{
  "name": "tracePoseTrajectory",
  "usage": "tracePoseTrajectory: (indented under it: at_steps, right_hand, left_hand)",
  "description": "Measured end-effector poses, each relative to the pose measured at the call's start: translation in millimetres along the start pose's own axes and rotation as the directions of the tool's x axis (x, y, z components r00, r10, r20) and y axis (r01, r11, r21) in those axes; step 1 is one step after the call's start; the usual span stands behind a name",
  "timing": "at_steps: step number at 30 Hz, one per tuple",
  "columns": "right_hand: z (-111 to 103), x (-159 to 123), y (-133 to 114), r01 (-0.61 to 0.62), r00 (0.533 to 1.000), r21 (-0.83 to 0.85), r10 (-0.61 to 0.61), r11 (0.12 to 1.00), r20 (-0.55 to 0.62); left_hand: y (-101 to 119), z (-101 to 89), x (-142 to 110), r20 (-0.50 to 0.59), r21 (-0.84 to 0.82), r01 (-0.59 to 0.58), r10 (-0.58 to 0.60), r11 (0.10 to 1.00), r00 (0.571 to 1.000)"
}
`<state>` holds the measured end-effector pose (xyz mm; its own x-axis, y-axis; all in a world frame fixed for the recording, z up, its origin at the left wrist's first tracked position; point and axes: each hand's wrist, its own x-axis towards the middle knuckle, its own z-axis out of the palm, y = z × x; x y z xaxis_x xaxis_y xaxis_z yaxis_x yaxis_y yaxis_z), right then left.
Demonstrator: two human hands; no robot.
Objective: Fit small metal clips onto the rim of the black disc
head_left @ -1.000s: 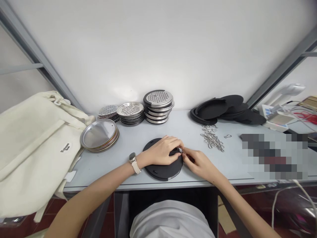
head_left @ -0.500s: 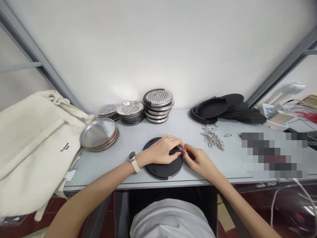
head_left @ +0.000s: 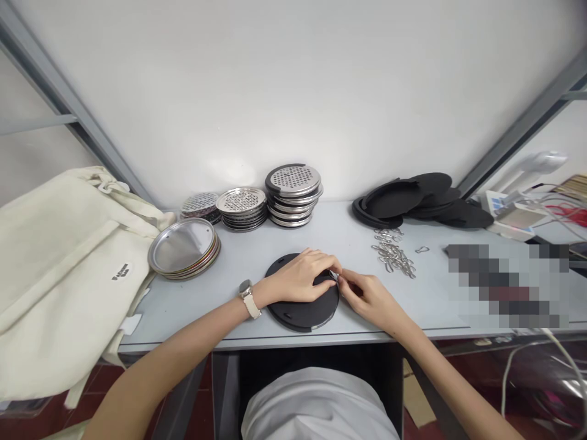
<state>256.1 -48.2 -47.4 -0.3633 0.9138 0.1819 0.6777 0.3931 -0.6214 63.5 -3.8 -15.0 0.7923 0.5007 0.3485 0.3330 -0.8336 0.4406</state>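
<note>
A black round cover lies at the front of the table, its rim showing a thin shiny edge at lower right. My left hand rests over it, with thumb and bent fingers closing on its right part. Beside that, my right hand pinches a small metal clip at the cover's right edge; fingers hide most of the clip. Behind my right hand lies a pile of wire metal clips, with one loose clip apart from it.
Round metal grater plates stand stacked at the back, near a second grater stack and plain metal discs. More black covers are heaped at back right. A cream bag sits left; a blurred patch covers the right.
My right fingers have shifted very slightly at the cover's right edge. Both hands otherwise stay in place, and the cover has not visibly moved.
</note>
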Motion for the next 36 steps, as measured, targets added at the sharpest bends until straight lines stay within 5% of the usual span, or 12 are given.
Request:
tracePoseTrajectory:
  at_steps: [36]
  right_hand:
    - [2.0,-1.0,-1.8,0.007,1.0,-0.035,-0.008,0.999,-0.027]
  left_hand:
    - [1.4,-1.7,0.9,-0.017,0.016,0.042,-0.041,0.999,0.999]
